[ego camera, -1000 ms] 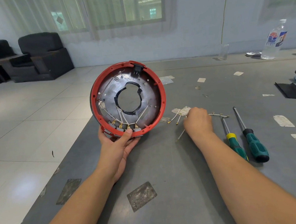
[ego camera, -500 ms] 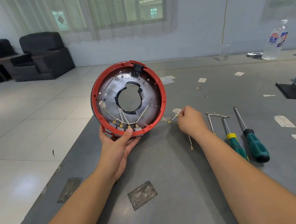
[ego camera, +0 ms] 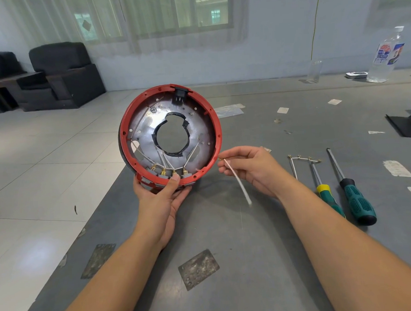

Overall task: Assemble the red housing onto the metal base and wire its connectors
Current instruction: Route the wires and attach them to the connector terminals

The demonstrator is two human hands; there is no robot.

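The round red housing [ego camera: 216, 128] stands tilted on its edge above the grey table, its open side facing me. Inside it sits the shiny metal base [ego camera: 147, 125] with a round centre hole. Several white wires run to brass connectors [ego camera: 169, 170] along the lower rim. My left hand [ego camera: 161, 196] grips the housing from below, thumb on the rim. My right hand [ego camera: 251, 165] pinches a short white wire [ego camera: 240, 184] with a brass terminal, just right of the housing's rim.
More loose wires [ego camera: 303, 160] lie on the table [ego camera: 254, 260] to the right, beside two green-handled screwdrivers [ego camera: 356, 199]. A plastic bottle [ego camera: 386, 55] and a glass [ego camera: 314, 70] stand at the far edge. A black flat item [ego camera: 404, 126] lies far right. The table's left edge drops to tiled floor.
My right hand picked one white wire from the loose pile on the table and lifted it toward the housing's right rim. The left hand and housing stayed put.
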